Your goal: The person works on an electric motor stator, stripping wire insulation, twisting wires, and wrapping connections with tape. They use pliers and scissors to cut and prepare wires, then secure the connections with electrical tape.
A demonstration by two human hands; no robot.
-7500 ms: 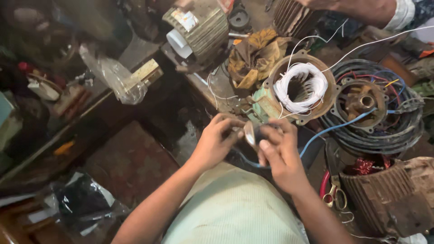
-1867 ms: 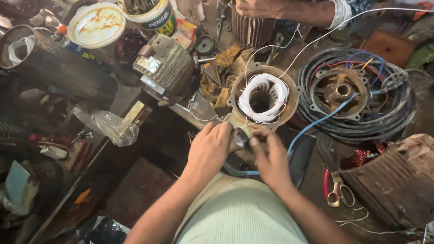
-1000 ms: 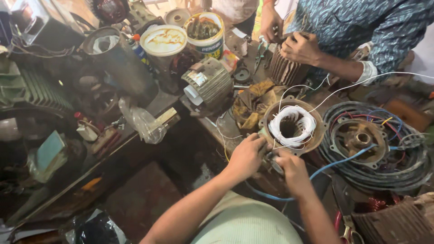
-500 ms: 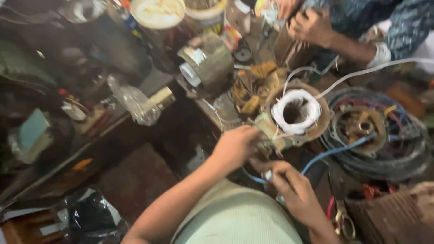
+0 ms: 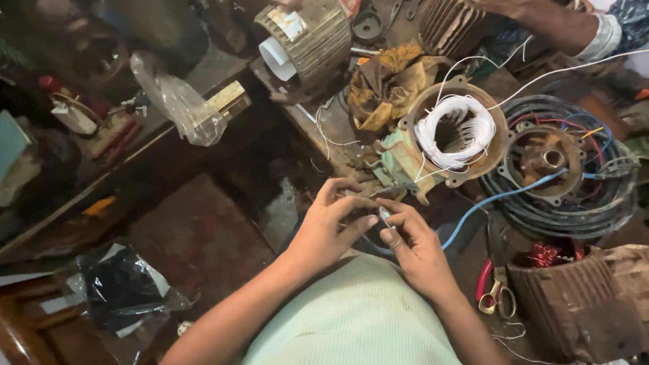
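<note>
My left hand and my right hand meet just below a rusty motor stator wound with white wire. Between the fingertips of both hands sits a small thin pale piece, too small to identify. A blue wire runs from beside my right hand up to the right. My thumbs and forefingers pinch together around the small piece.
A coil of black cable around a metal hub lies right of the stator. Red-handled scissors and a copper-wound stator sit lower right. A finned motor housing, a plastic bag and another person's arm are further back.
The camera has swung back down and closer to my hands. My right hand has come up from lower right to meet my left hand again at the small piece.
</note>
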